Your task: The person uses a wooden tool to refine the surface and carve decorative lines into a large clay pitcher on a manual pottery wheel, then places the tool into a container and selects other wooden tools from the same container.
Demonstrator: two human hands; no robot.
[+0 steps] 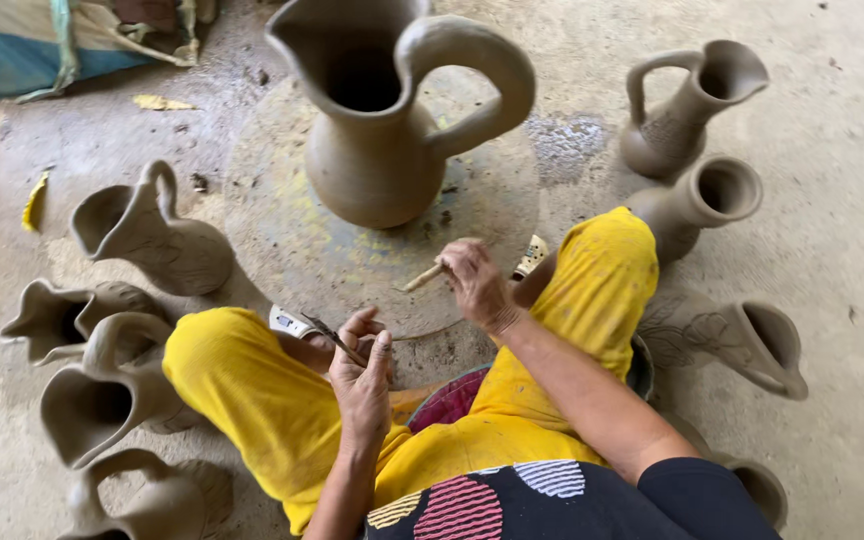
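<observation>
Around wheel (282, 240), 1 big jug (377, 150), 8 small jugs (157, 240)

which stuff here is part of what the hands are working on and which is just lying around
In hand:
- big clay pitcher on round turntable
- wooden stick in right hand
- thin metal tool in left hand

Lying about:
- yellow leaf
- blue cloth

Unfired clay jugs on a concrete floor (852, 200).
Four jugs (152, 240) stand left, three jugs (687, 105) right; cloth bundle (22, 45) upper left.
</observation>
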